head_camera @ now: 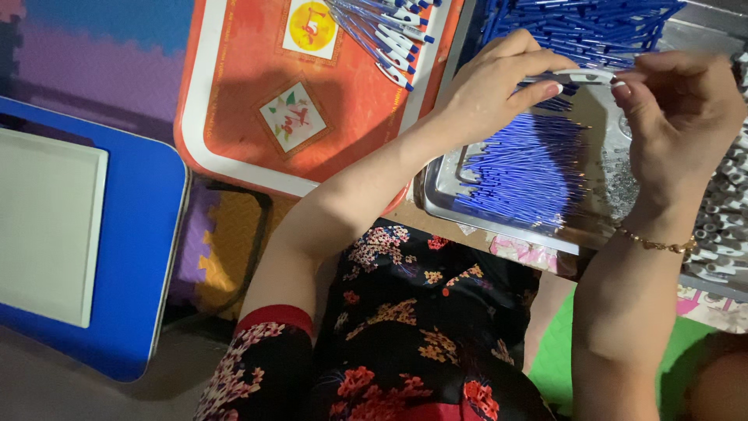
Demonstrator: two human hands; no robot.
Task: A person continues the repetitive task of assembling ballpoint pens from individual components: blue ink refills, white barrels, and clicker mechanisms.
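Spanning both hands: white pen barrel.

A foam-mat floor of purple, yellow and green tiles carries everything. At upper centre an orange tray lies on it, a metal tray at right, a blue-and-white board at left.

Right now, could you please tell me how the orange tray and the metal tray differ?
The orange tray is orange with a white rim and picture panels; the metal tray is plain shiny silver. The orange tray holds a small bunch of finished pens at its far end, with most of its bed bare; the metal tray holds a heap of thin blue refills. Both lie flat, side by side, and both hold pen parts.
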